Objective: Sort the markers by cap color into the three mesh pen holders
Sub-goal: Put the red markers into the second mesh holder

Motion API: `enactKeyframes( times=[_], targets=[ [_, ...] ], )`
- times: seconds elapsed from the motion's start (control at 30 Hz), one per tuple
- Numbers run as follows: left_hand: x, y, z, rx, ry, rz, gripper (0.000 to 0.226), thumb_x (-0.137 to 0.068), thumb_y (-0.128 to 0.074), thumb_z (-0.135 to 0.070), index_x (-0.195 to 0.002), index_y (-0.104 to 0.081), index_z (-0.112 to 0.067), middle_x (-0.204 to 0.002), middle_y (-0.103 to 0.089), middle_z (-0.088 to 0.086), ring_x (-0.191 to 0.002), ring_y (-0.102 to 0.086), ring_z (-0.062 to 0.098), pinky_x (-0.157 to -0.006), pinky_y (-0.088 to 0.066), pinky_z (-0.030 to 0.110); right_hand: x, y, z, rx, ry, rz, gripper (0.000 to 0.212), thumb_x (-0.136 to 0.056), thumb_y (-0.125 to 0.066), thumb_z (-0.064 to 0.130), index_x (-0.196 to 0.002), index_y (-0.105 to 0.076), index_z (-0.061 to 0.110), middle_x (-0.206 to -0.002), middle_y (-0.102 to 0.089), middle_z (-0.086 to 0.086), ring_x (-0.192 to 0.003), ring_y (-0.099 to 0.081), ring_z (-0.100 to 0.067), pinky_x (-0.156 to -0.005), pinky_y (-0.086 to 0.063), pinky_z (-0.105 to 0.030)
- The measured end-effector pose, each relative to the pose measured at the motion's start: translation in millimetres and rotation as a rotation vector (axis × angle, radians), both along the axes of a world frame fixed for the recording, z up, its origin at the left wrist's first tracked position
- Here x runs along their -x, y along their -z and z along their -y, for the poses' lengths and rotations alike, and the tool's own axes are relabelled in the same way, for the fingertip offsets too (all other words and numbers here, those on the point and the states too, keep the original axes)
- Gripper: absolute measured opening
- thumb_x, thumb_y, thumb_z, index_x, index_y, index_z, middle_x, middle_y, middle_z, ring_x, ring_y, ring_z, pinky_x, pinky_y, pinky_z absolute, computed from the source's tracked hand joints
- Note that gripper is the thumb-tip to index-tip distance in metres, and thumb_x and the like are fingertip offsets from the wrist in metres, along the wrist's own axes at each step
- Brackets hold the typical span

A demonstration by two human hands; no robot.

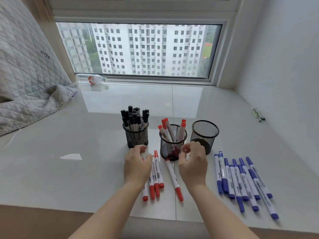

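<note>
Nearest, by the front edge of the glossy white tiled sill [51, 169], lie blue-capped white markers [241, 180] on the right, long axes running front to back and fanned slightly; their barrel print is too blurred to read. Red-capped white markers [156, 176] lie likewise at centre, one single red marker [174, 180] slanting left-to-right toward the front edge. Above them the left hand [137, 167] and right hand [193, 163] hover with fingers loosely curled, holding nothing. Farther back stand three black mesh holders: the left holder [136, 136] with black-capped markers upright, the middle holder [172, 144] with red ones leaning, the right holder [203, 135] without markers. A clear plastic bottle [92, 78] lies beneath the window.
</note>
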State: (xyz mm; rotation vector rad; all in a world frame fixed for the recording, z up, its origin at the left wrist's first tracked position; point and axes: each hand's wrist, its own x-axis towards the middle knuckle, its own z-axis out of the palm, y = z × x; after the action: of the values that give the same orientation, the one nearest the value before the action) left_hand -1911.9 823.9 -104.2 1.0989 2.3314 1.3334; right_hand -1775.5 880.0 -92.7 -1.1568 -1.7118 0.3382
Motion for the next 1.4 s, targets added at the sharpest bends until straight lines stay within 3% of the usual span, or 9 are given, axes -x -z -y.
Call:
enactKeyframes(
  times=[0.13,0.23,0.4,0.63,0.93,1.2,1.3,1.4],
  targets=[
    [-2,16,6,0.299,-0.056,-0.037,0.040,-0.085,-0.054,-0.036,-0.121,-0.050,-0.020,-0.123,-0.046,0.009,-0.119,-0.038,0.026,-0.099,-0.032,0.033,-3,24,16,0.310,-0.038,0.134,0.004,-0.083,-0.054,0.010,-0.085,-0.052,0.013,-0.083,-0.052,0.000,-0.085,-0.052,-0.025,-0.066,-0.034,-0.029],
    [-12,24,9,0.401,-0.035,-0.106,0.048,-0.082,-0.054,-0.045,-0.123,-0.046,-0.021,-0.126,-0.040,0.009,-0.122,-0.035,0.028,-0.101,-0.031,0.037,0,39,23,0.460,0.014,0.360,0.018,-0.089,-0.048,0.027,-0.098,-0.050,0.013,-0.103,-0.057,-0.005,-0.101,-0.049,-0.025,-0.080,-0.036,-0.032],
    [-16,30,14,0.418,-0.030,-0.208,0.049,-0.083,-0.051,-0.046,-0.123,-0.044,-0.019,-0.124,-0.040,0.008,-0.119,-0.038,0.028,-0.098,-0.031,0.037,14,47,30,0.432,0.040,0.584,0.031,-0.094,-0.038,0.037,-0.112,-0.052,0.015,-0.119,-0.056,-0.003,-0.111,-0.047,-0.024,-0.090,-0.035,-0.034],
    [-3,31,21,0.416,0.007,-0.235,0.054,-0.084,-0.050,-0.051,-0.126,-0.041,-0.017,-0.124,-0.041,0.009,-0.118,-0.040,0.028,-0.097,-0.033,0.037,40,45,26,0.482,-0.023,0.591,0.047,-0.088,-0.043,0.054,-0.110,-0.052,0.014,-0.118,-0.055,-0.007,-0.114,-0.045,-0.027,-0.092,-0.035,-0.038],
    [23,21,33,0.512,0.119,-0.238,0.045,-0.090,-0.042,-0.019,-0.132,-0.035,-0.006,-0.129,-0.040,0.015,-0.119,-0.040,0.031,-0.097,-0.034,0.038,48,44,22,0.439,-0.007,0.674,0.038,-0.089,-0.043,0.036,-0.114,-0.048,0.009,-0.120,-0.051,-0.009,-0.116,-0.044,-0.028,-0.089,-0.037,-0.038],
    [25,9,27,0.639,0.147,-0.300,0.036,-0.089,-0.050,-0.022,-0.118,-0.044,-0.001,-0.122,-0.054,0.015,-0.110,-0.054,0.032,-0.086,-0.043,0.035,38,37,14,0.482,-0.163,0.757,0.033,-0.087,-0.045,0.031,-0.108,-0.050,0.007,-0.114,-0.052,-0.011,-0.111,-0.046,-0.030,-0.083,-0.037,-0.037],
    [28,10,27,0.650,0.151,-0.310,0.034,-0.087,-0.053,-0.022,-0.114,-0.046,-0.003,-0.117,-0.057,0.013,-0.105,-0.057,0.031,-0.080,-0.043,0.033,27,38,19,0.451,-0.200,0.650,0.027,-0.084,-0.050,0.028,-0.098,-0.054,0.006,-0.104,-0.057,-0.011,-0.100,-0.051,-0.030,-0.074,-0.035,-0.034],
    [30,11,32,0.602,0.133,-0.284,0.028,-0.088,-0.051,-0.022,-0.110,-0.047,-0.005,-0.111,-0.060,0.012,-0.099,-0.058,0.031,-0.071,-0.037,0.030,19,38,26,0.449,-0.191,0.401,0.016,-0.084,-0.054,0.023,-0.084,-0.053,0.007,-0.087,-0.057,-0.011,-0.083,-0.051,-0.029,-0.063,-0.029,-0.031]
  ],
)
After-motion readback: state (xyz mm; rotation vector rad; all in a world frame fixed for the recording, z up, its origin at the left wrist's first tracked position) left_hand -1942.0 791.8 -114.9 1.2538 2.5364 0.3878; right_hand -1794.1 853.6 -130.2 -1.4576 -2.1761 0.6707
